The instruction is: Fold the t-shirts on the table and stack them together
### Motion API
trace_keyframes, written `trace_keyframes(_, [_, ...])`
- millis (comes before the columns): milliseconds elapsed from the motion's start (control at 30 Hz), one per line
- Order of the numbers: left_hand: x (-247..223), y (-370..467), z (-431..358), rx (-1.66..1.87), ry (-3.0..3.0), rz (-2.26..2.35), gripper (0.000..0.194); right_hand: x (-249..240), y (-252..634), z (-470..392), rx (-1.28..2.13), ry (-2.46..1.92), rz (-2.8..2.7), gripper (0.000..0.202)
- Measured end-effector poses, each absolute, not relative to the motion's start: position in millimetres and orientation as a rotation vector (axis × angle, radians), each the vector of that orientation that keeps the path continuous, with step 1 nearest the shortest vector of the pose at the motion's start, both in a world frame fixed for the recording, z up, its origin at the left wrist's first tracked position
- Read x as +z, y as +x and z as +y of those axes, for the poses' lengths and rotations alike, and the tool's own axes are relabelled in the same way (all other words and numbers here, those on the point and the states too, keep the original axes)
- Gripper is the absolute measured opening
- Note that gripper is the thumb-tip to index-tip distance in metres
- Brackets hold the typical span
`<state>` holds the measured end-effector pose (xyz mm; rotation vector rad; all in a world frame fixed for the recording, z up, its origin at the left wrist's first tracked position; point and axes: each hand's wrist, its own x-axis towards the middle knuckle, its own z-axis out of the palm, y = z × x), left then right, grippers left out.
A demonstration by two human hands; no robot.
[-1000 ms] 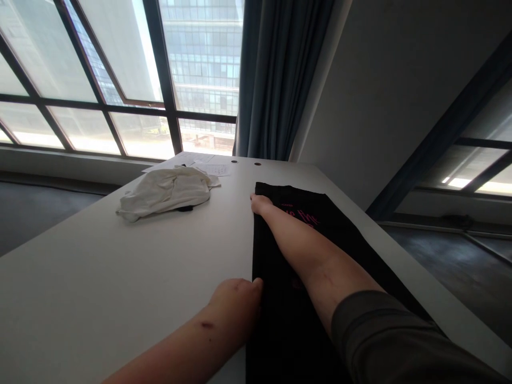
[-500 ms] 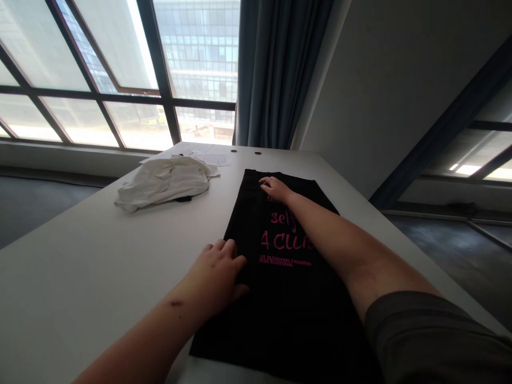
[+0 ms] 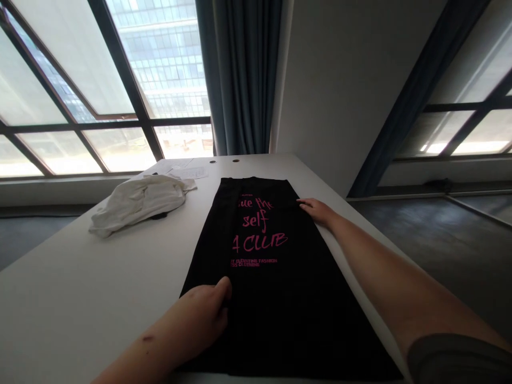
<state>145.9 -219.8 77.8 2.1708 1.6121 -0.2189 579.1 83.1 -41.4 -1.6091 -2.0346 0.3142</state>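
A black T-shirt (image 3: 264, 309), folded into a long rectangle, lies on the white table with its pink lettering facing up. The fold down its left side covers the start of the printed words. My left hand (image 3: 206, 314) is closed at the lower left part of the cloth, thumb on top and fingertips partly hidden, gripping the fabric. At the far right edge, my right hand (image 3: 316, 209) pinches the side of the shirt between thumb and fingers.
A crumpled white garment (image 3: 140, 202) lies on the table (image 3: 132, 288) to the left, with paper sheets (image 3: 192, 172) behind it. Two round holes pierce the far end of the tabletop. Beyond stand windows, a blue curtain (image 3: 244, 80) and a grey wall.
My right hand has moved from the top of the shirt out to its right edge, uncovering more lettering. My left hand has come nearer along the left side and closed. The view has shifted right.
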Motion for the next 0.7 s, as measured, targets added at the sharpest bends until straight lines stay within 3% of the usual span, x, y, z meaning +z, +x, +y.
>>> trace_keyframes(267, [68,146,-224,-0.215,2.231,1.462,0.019,-39,557,96,0.336,-1.651,-2.028,0.043])
trace_keyframes(433, [25,143,-189,0.267,2.585,1.790,0.043,-41,558,98,0.305,-1.654,-2.040,0.041])
trace_keyframes(567, [-5,133,-182,0.170,2.752,1.672,0.066,-42,558,99,0.270,-1.646,-2.063,0.039])
trace_keyframes(700, [21,141,-186,-0.006,2.658,1.876,0.050,-43,559,100,0.261,-1.627,-2.087,0.040])
